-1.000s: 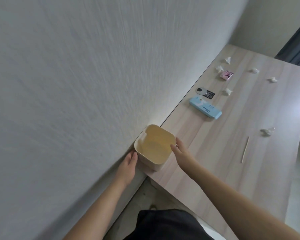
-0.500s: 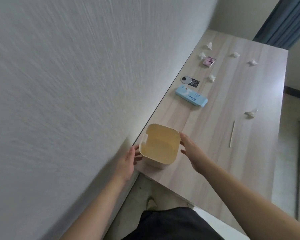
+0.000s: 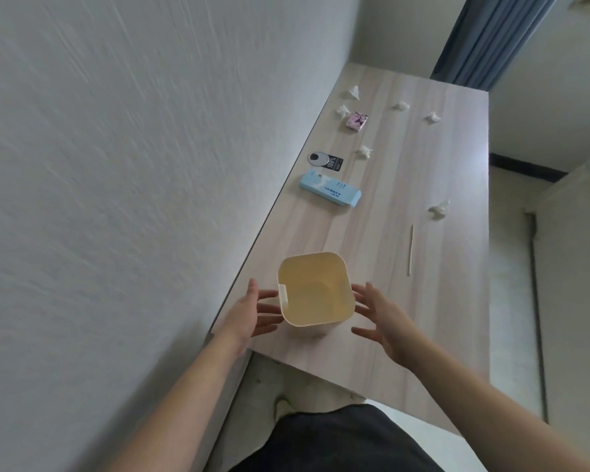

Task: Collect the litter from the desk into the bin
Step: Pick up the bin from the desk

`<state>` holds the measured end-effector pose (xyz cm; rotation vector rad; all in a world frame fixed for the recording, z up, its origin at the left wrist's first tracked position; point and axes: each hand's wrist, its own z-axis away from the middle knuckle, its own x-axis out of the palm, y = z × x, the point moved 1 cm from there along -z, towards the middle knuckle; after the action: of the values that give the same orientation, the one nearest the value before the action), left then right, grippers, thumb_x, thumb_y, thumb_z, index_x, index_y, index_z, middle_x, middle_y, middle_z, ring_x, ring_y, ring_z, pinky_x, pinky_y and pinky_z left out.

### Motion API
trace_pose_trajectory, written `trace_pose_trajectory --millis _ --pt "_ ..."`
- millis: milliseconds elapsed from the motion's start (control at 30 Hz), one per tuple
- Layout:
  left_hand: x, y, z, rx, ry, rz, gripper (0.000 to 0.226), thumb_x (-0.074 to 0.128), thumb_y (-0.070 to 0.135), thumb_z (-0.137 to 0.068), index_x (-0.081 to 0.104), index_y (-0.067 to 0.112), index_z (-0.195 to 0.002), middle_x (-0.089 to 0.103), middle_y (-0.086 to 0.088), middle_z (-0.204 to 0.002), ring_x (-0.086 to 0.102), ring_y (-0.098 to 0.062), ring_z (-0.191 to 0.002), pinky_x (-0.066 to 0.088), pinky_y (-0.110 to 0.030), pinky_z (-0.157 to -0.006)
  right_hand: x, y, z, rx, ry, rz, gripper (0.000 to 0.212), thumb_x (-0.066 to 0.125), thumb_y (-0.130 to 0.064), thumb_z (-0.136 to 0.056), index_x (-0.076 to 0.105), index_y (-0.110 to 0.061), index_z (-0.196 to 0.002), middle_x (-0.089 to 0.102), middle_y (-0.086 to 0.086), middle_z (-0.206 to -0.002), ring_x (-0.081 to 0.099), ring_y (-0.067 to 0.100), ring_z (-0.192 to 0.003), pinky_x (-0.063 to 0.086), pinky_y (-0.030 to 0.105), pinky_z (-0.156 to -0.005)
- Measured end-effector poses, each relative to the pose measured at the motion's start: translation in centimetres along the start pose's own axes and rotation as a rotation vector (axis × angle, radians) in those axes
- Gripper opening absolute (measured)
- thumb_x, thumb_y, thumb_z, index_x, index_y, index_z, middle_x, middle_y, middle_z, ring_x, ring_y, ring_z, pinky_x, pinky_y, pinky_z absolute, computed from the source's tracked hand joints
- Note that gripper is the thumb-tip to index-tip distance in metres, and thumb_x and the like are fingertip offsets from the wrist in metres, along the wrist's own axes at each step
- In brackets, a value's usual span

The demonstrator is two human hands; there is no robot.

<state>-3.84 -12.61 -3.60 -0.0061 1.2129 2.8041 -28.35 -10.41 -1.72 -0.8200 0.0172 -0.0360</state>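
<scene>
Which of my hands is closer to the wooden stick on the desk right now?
Right. The right hand is beside the bin on the side toward the wooden stick; the left hand is on the bin's wall side, farther off.

The bin [image 3: 315,290] hides your left hand's [image 3: 251,315] fingertips behind its wall. Print on the blue box [image 3: 330,187] and black tag [image 3: 332,163] is too small to read. Your forearms run off the bottom edge.

bin [image 3: 315,294]: cream, upright, desk [image 3: 423,301] near end | litter: 6 tissue wads [image 3: 438,210] (white), scattered beyond
</scene>
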Motion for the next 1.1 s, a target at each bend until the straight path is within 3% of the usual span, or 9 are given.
trace_pose_trajectory --millis 133,233,400,533,667,900,1000,1100 --pt "1.9 0.5 -0.1 -0.014 -0.12 -0.052 0.068 0.017 0.062 -0.098 0.066 0.017 -0.113 0.076 -0.017 -0.101 0.075 -0.03 -0.093 0.059 -0.042 -0.088 -0.7 -0.1 0.2 -0.05 0.065 -0.024 0.044 0.025 -0.047 -0.101 0.055 -0.026 -0.126 0.056 -0.006 -0.131 0.049 0.014 -0.123 0.042 0.044 -0.105" --pt "3.3 0.3 -0.3 0.009 -0.167 -0.132 0.059 0.03 0.059 -0.099 0.064 0.014 -0.115 0.075 -0.014 -0.104 0.074 -0.026 -0.095 0.059 -0.039 -0.088 -2.0 -0.3 0.5 -0.061 0.091 -0.058 0.039 0.027 -0.045 -0.101 0.06 -0.03 -0.116 0.061 -0.006 -0.125 0.052 0.014 -0.121 0.042 0.044 -0.105" --pt "5.4 0.5 -0.9 0.074 -0.133 -0.251 0.04 0.056 0.042 -0.096 0.059 0.011 -0.12 0.071 -0.006 -0.106 0.071 -0.019 -0.094 0.059 -0.037 -0.089 -3.7 -0.4 0.8 -0.068 0.137 -0.054 0.044 0.026 -0.045 -0.101 0.061 -0.023 -0.118 0.065 -0.002 -0.118 0.057 0.016 -0.113 0.044 0.043 -0.103" --pt "6.9 1.1 -1.2 0.101 -0.126 -0.288 0.033 0.057 0.039 -0.097 0.062 0.012 -0.116 0.072 -0.005 -0.103 0.071 -0.019 -0.093 0.058 -0.03 -0.083 -5.1 -0.1 0.4 -0.065 0.157 -0.067 0.045 0.027 -0.045 -0.101 0.062 -0.023 -0.118 0.066 -0.001 -0.117 0.058 0.017 -0.112 0.045 0.043 -0.102" --pt "8.4 1.9 -0.9 0.11 -0.053 -0.276 0.025 0.055 0.032 -0.098 0.063 0.011 -0.109 0.072 -0.007 -0.099 0.071 -0.021 -0.09 0.059 -0.033 -0.081 -7.3 -0.5 -0.5 -0.078 0.145 -0.06 0.045 0.026 -0.041 -0.102 0.065 -0.019 -0.111 0.068 0.0 -0.112 0.062 0.017 -0.106 0.048 0.04 -0.097" --pt "11.5 1.9 0.4 0.065 0.065 -0.209 0.023 0.058 0.031 -0.097 0.063 0.011 -0.106 0.074 -0.011 -0.096 0.074 -0.025 -0.086 0.062 -0.04 -0.08 -12.7 0.1 -4.0 -0.084 0.172 0.094 0.023 0.043 -0.027 -0.098 0.064 -0.016 -0.101 0.069 0.01 -0.105 0.065 0.021 -0.09 0.051 0.038 -0.084" --pt "12.6 1.7 0.6 0.062 0.105 -0.194 0.018 0.059 0.033 -0.096 0.063 0.016 -0.103 0.074 -0.008 -0.099 0.074 -0.022 -0.088 0.062 -0.04 -0.08 -14.9 0.2 -6.8 -0.08 0.202 0.238 0.025 0.045 -0.027 -0.098 0.062 -0.012 -0.11 0.067 0.004 -0.097 0.062 0.017 -0.081 0.048 0.031 -0.073" --pt "13.2 1.7 0.6 0.045 0.123 -0.147 0.019 0.06 0.032 -0.096 0.063 0.016 -0.104 0.074 -0.007 -0.101 0.075 -0.02 -0.088 0.062 -0.038 -0.077 -16.7 -0.1 -9.8 -0.096 0.305 0.422 0.028 0.047 -0.028 -0.096 0.061 -0.011 -0.114 0.065 0.002 -0.089 0.061 0.02 -0.08 0.051 0.037 -0.073"
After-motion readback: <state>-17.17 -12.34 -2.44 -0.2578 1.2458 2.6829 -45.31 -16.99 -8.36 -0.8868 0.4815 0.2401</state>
